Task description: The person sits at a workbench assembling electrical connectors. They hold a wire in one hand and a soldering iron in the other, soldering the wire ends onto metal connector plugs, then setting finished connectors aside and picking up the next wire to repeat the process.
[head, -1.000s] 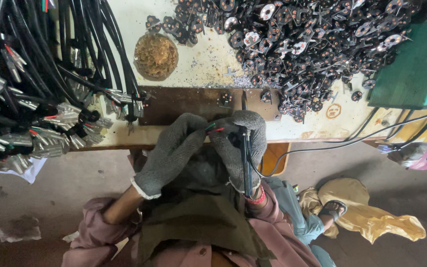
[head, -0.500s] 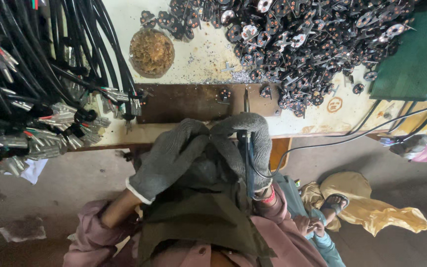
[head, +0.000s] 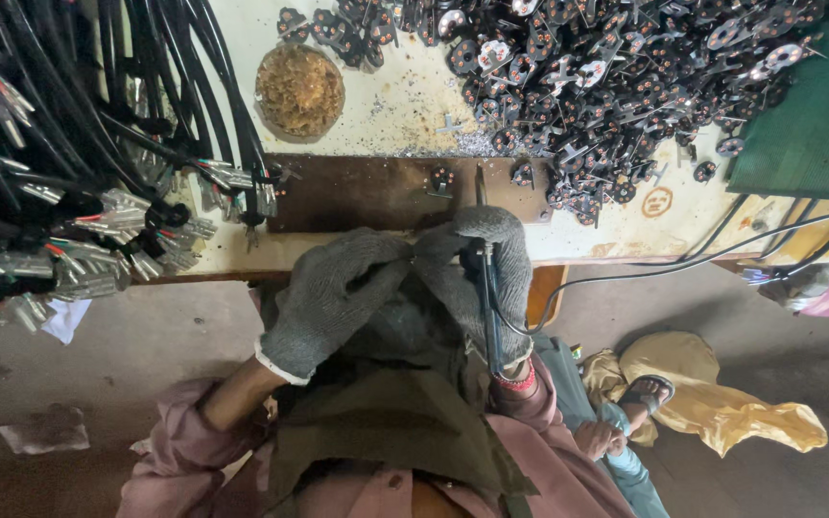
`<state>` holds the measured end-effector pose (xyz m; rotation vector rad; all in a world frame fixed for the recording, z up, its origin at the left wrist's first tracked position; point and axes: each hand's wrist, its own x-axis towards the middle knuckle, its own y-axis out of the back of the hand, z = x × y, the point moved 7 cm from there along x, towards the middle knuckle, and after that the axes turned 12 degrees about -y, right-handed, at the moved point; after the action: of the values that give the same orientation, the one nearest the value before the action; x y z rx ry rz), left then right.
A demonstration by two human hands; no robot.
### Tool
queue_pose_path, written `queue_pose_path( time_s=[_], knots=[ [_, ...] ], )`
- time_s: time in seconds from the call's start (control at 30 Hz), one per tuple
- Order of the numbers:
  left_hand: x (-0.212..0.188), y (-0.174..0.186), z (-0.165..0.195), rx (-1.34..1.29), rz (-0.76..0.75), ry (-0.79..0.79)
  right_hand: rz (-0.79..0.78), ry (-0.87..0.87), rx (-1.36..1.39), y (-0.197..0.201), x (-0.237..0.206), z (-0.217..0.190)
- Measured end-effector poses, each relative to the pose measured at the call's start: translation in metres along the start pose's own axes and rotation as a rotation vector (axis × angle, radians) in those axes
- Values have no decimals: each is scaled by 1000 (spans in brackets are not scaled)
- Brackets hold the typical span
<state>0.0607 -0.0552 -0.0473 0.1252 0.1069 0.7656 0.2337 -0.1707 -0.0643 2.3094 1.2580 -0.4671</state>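
While I look straight down over a dull olive apron (head: pixel 386 432), I see both grey knit gloves meeting at the near edge of the worktop (head: pixel 405 105). My left hand (head: pixel 333 297) has its fingers curled together against the right glove; whether they pinch anything I cannot tell. My right hand (head: pixel 486 269) has its fingers clamped around a black soldering iron (head: pixel 485 288), whose tip points away from me onto a brown metal plate (head: pixel 367 192). A thin black cord (head: pixel 683 264) runs from the iron off to the right. Beyond the plate sits a round tin of brown flux (head: pixel 299 89). Bundled black cables (head: pixel 79 144) lie to the left, and a heap of small dark round parts (head: pixel 606 67) lies at the far right.
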Motion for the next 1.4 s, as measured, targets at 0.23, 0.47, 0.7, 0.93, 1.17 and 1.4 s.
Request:
queue_pose_path(
  time_s=[0.23, 0.47, 0.7, 0.93, 1.17, 1.4],
  knots=[
    [-9, -13, -16, -209, 44, 195, -20, 38, 72, -11, -4, -18],
    [2, -10, -11, -345, 60, 126, 69, -31, -323, -6, -1, -9],
    [23, 56, 25, 450, 319, -91, 337, 393, -208, -7, 8, -28],
    [65, 96, 31, 772, 350, -183, 307, 627, -531, -26, 13, -56],
    [33, 66, 26, 299, 202, 65, 203, 521, -270, -17, 17, -50],
    [39, 23, -7, 350, 38, -29, 189, 516, -515, -37, 17, -66]
  ],
)
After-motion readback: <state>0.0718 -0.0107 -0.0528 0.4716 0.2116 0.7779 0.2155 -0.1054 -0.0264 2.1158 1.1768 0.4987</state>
